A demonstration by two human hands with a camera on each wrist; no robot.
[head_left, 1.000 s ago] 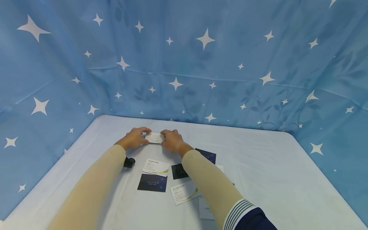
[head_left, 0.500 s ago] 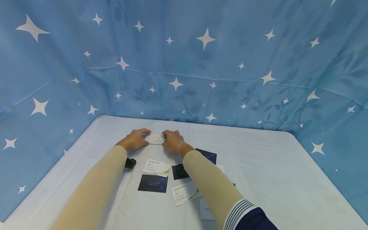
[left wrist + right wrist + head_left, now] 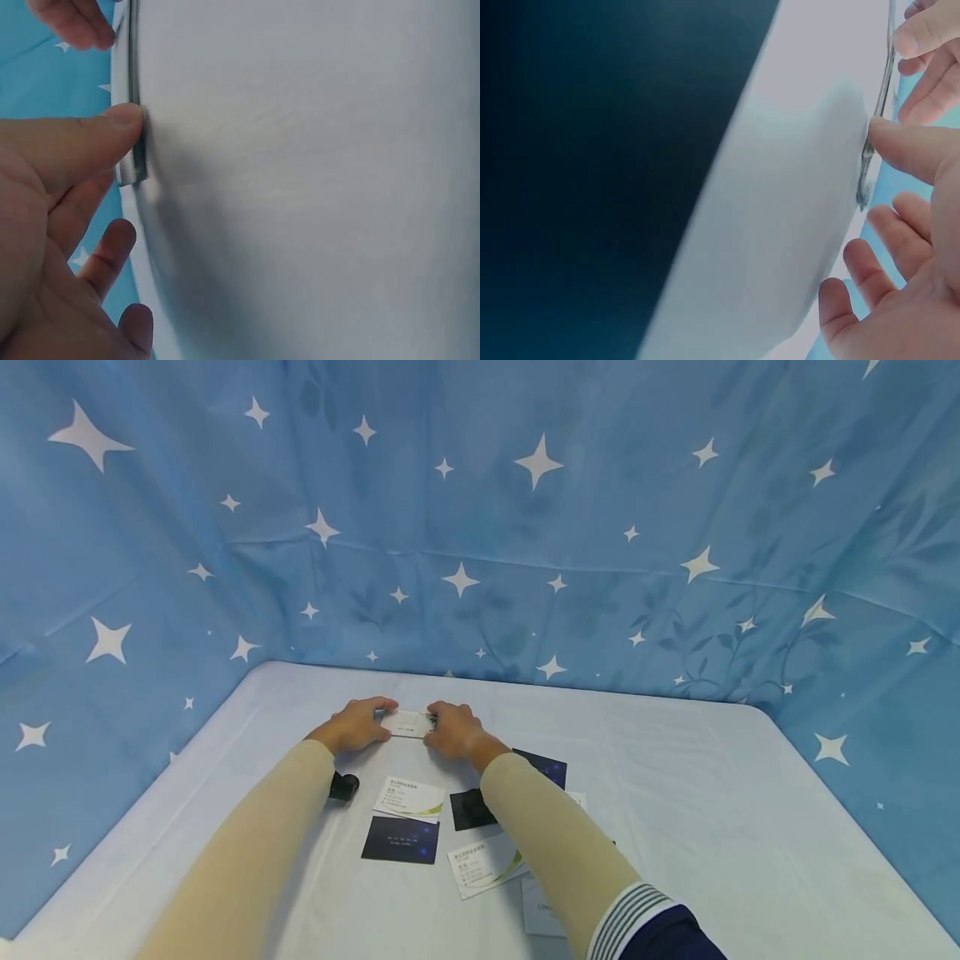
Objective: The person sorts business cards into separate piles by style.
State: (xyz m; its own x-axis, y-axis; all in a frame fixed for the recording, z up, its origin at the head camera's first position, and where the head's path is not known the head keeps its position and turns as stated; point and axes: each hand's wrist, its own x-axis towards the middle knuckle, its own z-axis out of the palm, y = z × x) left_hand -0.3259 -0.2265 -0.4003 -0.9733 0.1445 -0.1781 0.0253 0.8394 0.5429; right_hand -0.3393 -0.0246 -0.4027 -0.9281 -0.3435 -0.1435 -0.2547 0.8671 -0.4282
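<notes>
A thin stack of white business cards (image 3: 407,723) is held near the far edge of the table. My left hand (image 3: 358,725) pinches its left end, thumb at the near side and fingers beyond. At the right end, my right hand (image 3: 453,730) grips it the same way. Layered edges of the business cards (image 3: 134,67) show in the left wrist view, with the thumb (image 3: 124,116) pressed on them. In the right wrist view, the business cards (image 3: 885,94) show small gaps between layers at that end. The other fingers of both hands are loosely bent.
On the white tablecloth (image 3: 675,827) nearer the body lie a white-and-green card (image 3: 408,796), a dark blue card (image 3: 401,840), another white card (image 3: 480,864) and a grey-white card (image 3: 540,914). The right forearm passes over some cards. A blue starry curtain (image 3: 480,510) hangs behind.
My right hand has shifted very slightly right at its end of the business cards. Both hands keep their hold, and the cards on the table stay put.
</notes>
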